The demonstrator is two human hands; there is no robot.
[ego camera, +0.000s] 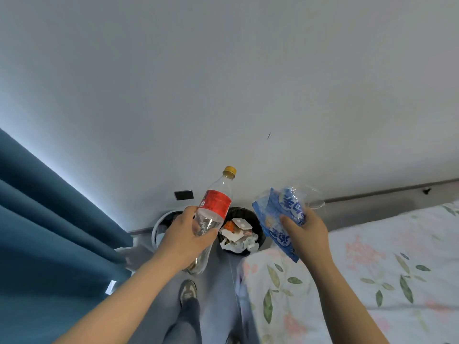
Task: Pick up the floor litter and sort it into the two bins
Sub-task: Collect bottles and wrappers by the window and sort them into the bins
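My left hand (185, 238) grips a clear plastic bottle (215, 206) with a red label and a yellow cap, tilted with the cap up and to the right. It is held above a white bin (157, 225), most of which my hand hides. My right hand (306, 235) holds a blue and white plastic snack wrapper (278, 217) just right of a black bin (258, 225). The black bin stands against the wall and holds crumpled paper and wrappers (238, 235).
A bed with a floral sheet (372, 264) fills the right side, its corner close to the black bin. Blue curtains (49, 232) hang on the left. My shoe (188, 291) stands on the narrow grey floor strip between them. A dark patch (183, 194) marks the wall.
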